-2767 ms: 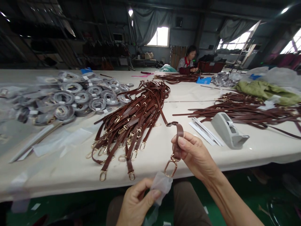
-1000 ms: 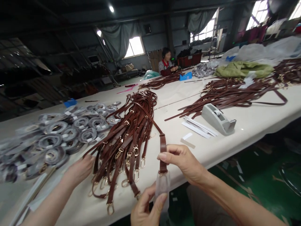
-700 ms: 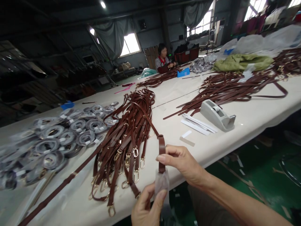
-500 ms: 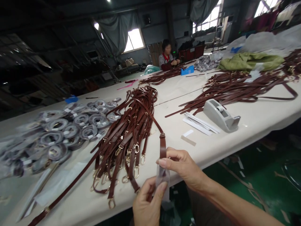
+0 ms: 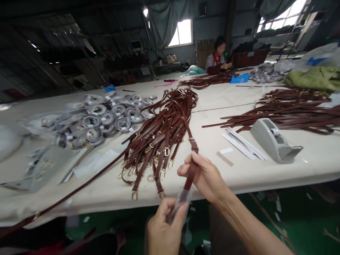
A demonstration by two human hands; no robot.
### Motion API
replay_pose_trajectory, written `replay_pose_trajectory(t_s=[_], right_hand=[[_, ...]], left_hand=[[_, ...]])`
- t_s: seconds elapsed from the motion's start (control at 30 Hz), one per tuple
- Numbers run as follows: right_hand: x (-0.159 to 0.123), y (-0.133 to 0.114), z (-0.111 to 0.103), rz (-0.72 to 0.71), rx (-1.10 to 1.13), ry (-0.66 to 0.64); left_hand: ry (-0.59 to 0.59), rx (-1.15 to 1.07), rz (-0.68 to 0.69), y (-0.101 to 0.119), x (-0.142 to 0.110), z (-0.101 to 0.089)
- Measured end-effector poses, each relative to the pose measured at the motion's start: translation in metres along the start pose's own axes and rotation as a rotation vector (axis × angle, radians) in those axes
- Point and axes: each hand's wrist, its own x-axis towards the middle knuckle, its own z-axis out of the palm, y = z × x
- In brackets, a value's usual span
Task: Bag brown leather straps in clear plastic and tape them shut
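My right hand (image 5: 208,179) is closed around a brown leather strap (image 5: 191,166) near its end, just off the table's front edge. The strap's tip sits inside a small clear plastic sleeve (image 5: 180,202), which my left hand (image 5: 163,230) pinches from below. The strap runs back into a heap of like brown straps with gold clasps (image 5: 162,132) on the white table (image 5: 111,187). One long strap (image 5: 79,187) trails off to the lower left.
Coiled straps wrapped in plastic (image 5: 101,117) lie at the left. A grey tape dispenser (image 5: 273,140) and white paper strips (image 5: 243,141) sit at the right, more straps (image 5: 287,113) behind. A person (image 5: 219,55) sits at the far end. Green cloth (image 5: 316,78) lies far right.
Another person's hand at the left drew one strap out across the table and is gone. The clasp I held bare now sits in the plastic sleeve. The view has swung level.
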Motion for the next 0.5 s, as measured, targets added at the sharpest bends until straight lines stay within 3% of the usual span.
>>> replay_pose_trajectory(t_s=[0.1, 0.2, 0.33, 0.5], right_hand=[[-0.013, -0.001, 0.005, -0.098, -0.354, -0.149], [-0.029, 0.010, 0.004, -0.103, -0.547, -0.214], [-0.039, 0.034, -0.004, -0.060, -0.506, -0.179], [-0.036, 0.042, -0.015, -0.005, -0.356, -0.060]], left_hand=[[0.031, -0.055, 0.014, 0.003, 0.001, -0.001], [0.058, -0.099, 0.050, 0.002, 0.005, 0.001], [0.071, -0.167, 0.058, -0.005, 0.010, 0.009], [-0.118, -0.443, -0.079, 0.003, 0.007, 0.013]])
